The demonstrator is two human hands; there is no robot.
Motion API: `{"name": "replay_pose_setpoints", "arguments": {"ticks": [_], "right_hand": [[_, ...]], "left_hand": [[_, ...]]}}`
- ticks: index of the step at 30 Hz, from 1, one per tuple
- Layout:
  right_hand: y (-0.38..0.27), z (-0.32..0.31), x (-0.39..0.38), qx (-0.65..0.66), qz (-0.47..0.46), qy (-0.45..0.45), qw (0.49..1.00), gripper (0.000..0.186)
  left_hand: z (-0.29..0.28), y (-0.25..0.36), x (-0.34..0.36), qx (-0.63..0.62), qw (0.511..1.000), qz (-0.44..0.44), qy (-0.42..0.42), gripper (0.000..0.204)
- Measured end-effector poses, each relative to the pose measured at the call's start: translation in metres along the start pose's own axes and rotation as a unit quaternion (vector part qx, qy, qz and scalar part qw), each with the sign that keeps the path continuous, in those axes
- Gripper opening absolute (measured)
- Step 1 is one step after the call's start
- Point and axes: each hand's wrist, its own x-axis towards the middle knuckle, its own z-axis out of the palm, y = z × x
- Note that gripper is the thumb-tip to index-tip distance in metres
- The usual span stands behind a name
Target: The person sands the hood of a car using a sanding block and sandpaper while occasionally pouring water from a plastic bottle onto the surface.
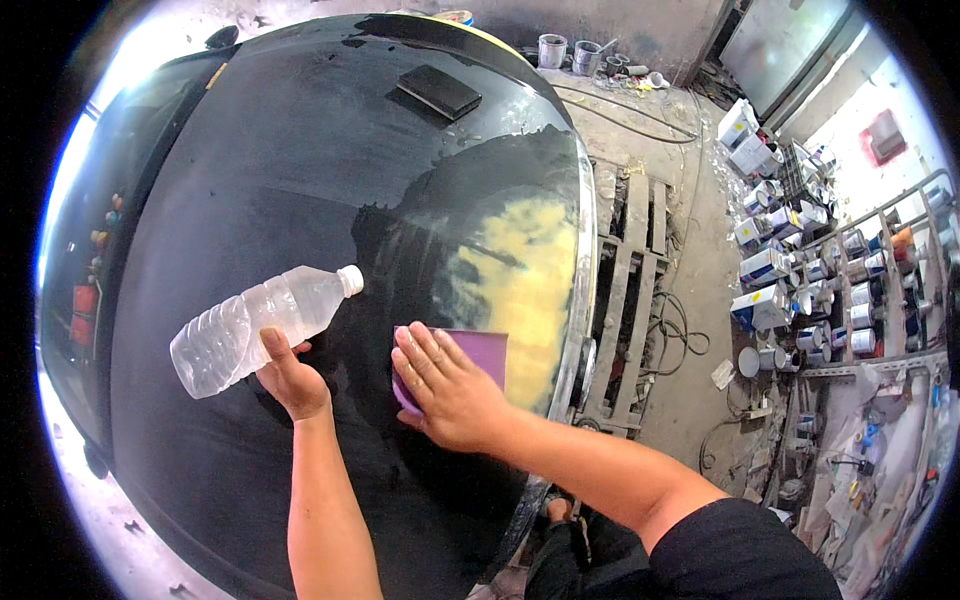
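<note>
My left hand [290,375] grips a clear plastic bottle [250,320] with a white cap, tilted with its cap toward the upper right, over a wet dark car hood [230,180]. My right hand [440,390] presses a thin purple pad [485,350] on the hood, fingers together over it. The pad lies at the lower edge of a pale yellow sanded patch [520,270] near the hood's right edge. Farther up the hood lies a dark rectangular block [440,90].
Wooden pallets [630,240] lie right of the car, with hoses [680,335] on the floor. Stacked cans [765,265] and a cluttered metal rack [890,280] line the right wall. Buckets [552,52] stand beyond the hood. The windscreen [90,250] is at left.
</note>
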Motion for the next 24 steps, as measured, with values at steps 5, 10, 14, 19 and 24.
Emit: {"name": "replay_pose_setpoints", "arguments": {"ticks": [5, 10, 14, 19, 24], "right_hand": [[0.065, -0.028, 0.080, -0.081, 0.093, 0.063, 0.990, 0.075], [-0.006, -0.004, 0.016, -0.024, 0.000, -0.006, 1.000, 0.071], [0.029, -0.022, 0.019, -0.033, 0.063, -0.001, 0.997, 0.069], [0.065, -0.014, 0.081, -0.099, 0.087, 0.083, 0.988, 0.073], [-0.029, 0.002, -0.037, 0.030, -0.005, -0.046, 0.998, 0.075]], "left_hand": [[0.014, -0.002, 0.000, -0.011, 1.000, 0.007, -0.009, 0.066], [0.002, 0.002, 0.000, 0.002, 1.000, 0.004, 0.012, 0.068], [0.007, 0.003, -0.002, 0.003, 1.000, 0.016, 0.020, 0.068], [0.021, -0.002, -0.002, -0.022, 1.000, -0.004, -0.001, 0.068], [-0.006, 0.004, 0.003, 0.006, 1.000, 0.009, 0.013, 0.064]]}}
